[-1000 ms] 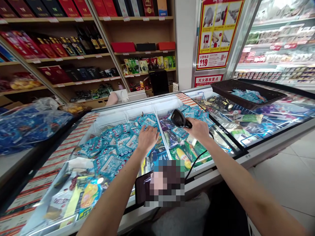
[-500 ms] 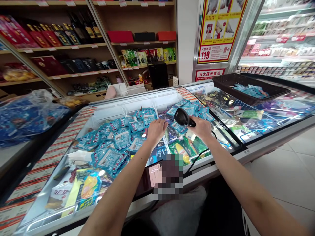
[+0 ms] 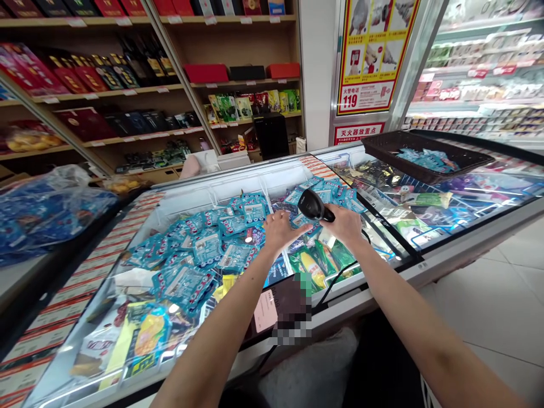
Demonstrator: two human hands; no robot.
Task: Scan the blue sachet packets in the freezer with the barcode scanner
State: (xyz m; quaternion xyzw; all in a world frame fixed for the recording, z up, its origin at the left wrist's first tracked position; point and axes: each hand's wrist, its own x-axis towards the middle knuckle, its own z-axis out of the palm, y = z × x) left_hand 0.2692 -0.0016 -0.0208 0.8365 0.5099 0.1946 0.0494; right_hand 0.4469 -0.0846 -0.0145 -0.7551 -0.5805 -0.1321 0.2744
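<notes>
My right hand [image 3: 346, 224] is closed round the handle of a black barcode scanner [image 3: 312, 205], held over the open chest freezer [image 3: 238, 187] with its head pointing left. A black cable runs from it down over the freezer's front edge. My left hand [image 3: 279, 229] reaches in just left of the scanner, fingers spread and resting on the packets near the white divider. Blue ice-cream packets [image 3: 199, 249] fill the left compartment. Green and yellow packets [image 3: 317, 263] lie in front of my right hand.
A dark tray [image 3: 425, 156] with blue packets sits on the closed glass lid to the right. A plastic bag of blue packets [image 3: 46, 209] lies on the left. A phone [image 3: 272, 309] leans at the freezer's front edge. Shelves of boxes and bottles stand behind.
My left hand has moved right across the blue packets, close to the scanner. My right hand has kept the scanner almost still.
</notes>
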